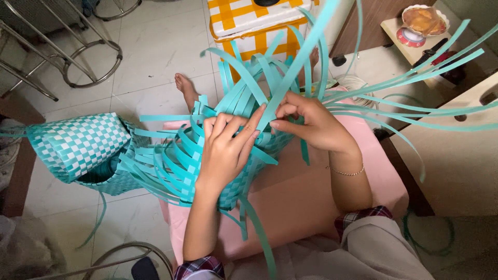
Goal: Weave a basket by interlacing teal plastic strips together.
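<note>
A half-woven teal plastic-strip basket (181, 166) lies on its side on a pink table (306, 202) in front of me. My left hand (228, 148) presses flat on the woven part and pinches a teal strip (298, 62) that runs up and away. My right hand (311, 122) grips the same strip just to the right, fingers curled round it. Several loose strips (415, 109) fan out to the right and upward from the basket's open end.
A finished teal-and-white checked woven basket (78, 145) lies at the left on the floor. A yellow-and-white checked box (249, 23) stands beyond, a bare foot (187, 91) near it. Metal chair legs (78, 57) are at top left, a low shelf with small objects (425, 31) at top right.
</note>
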